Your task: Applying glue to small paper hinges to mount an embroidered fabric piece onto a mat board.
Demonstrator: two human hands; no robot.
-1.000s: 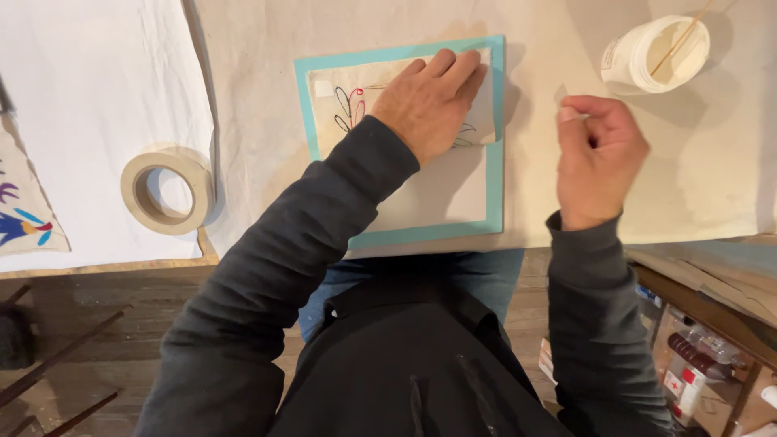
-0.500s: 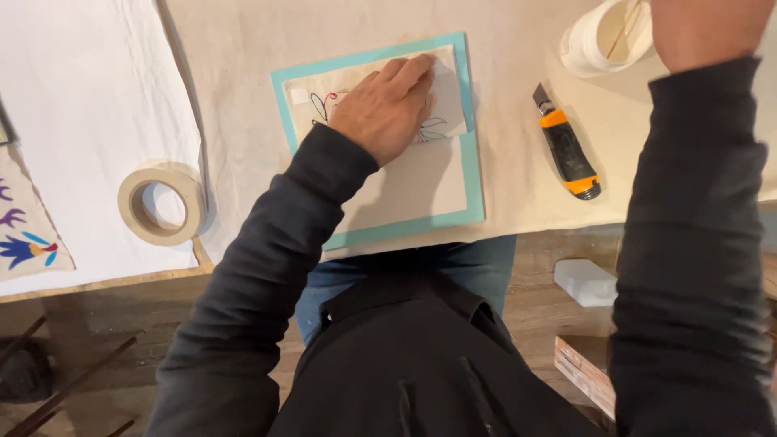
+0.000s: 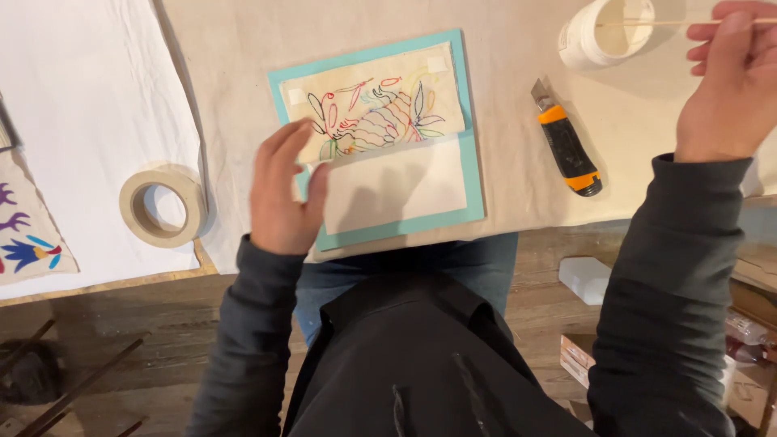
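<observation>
A teal board [image 3: 469, 174] lies on the cloth-covered table in front of me, with a cream cloth piece [image 3: 380, 109] bearing a colourful line drawing taped to its upper half and a plain white sheet [image 3: 396, 188] below. My left hand [image 3: 283, 190] rests with fingers apart at the board's left edge, touching the cloth's corner and holding nothing. My right hand [image 3: 728, 81] is raised at the far right, pinching a thin wooden stick [image 3: 647, 23] that reaches across a white tub [image 3: 607, 32].
An orange-and-black utility knife [image 3: 566, 146] lies right of the board. A roll of masking tape [image 3: 162, 206] sits at the left on white cloth. A patterned fabric piece [image 3: 24, 235] shows at the far left edge. Boxes [image 3: 591, 279] stand on the wooden floor below.
My left hand has slid off the drawing to the board's left edge, uncovering the picture. My right hand has come back into view holding the stick over the tub.
</observation>
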